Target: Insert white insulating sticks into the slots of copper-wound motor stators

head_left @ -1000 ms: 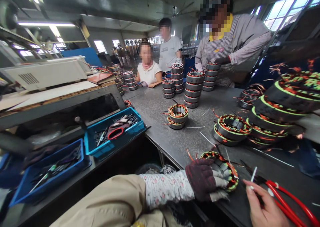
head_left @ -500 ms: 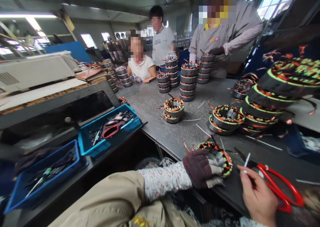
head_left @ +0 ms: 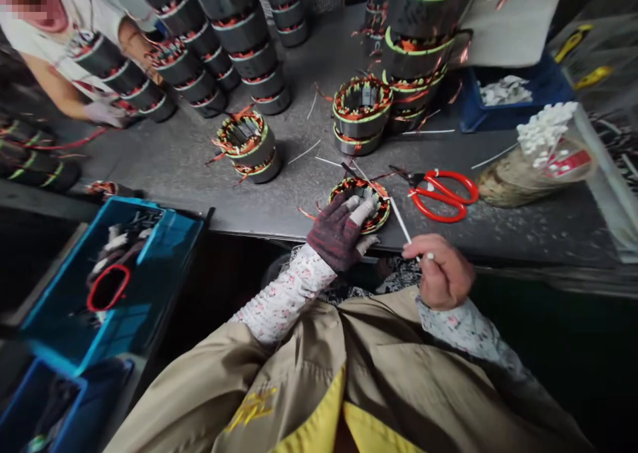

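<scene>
A motor stator (head_left: 383,215), a ring of copper windings with yellow-green edging, lies near the table's front edge. My left hand (head_left: 335,234), in a dark glove with pale fingertips, rests over its left side; fingers reach into the ring and the thumb is at the near side. My bare right hand (head_left: 443,270) pinches a thin white sleeve tube (head_left: 401,222). The tube's far end meets a wire lead at the stator's right side. Just beyond my right hand lie red-handled scissors (head_left: 443,195), blades toward the stator.
Short stator stacks (head_left: 259,154) (head_left: 361,124) stand behind, with taller stacks (head_left: 244,41) farther back. At right are a bundle of white tubes (head_left: 545,147) and a blue bin (head_left: 468,111). A turquoise crate (head_left: 60,313) stands left. A co-worker's gloved hand (head_left: 107,113) is at a far stack.
My view has swung down and to the right. The white tube has moved from beside the scissors to the stator's wire lead. My left hand stays on the stator.
</scene>
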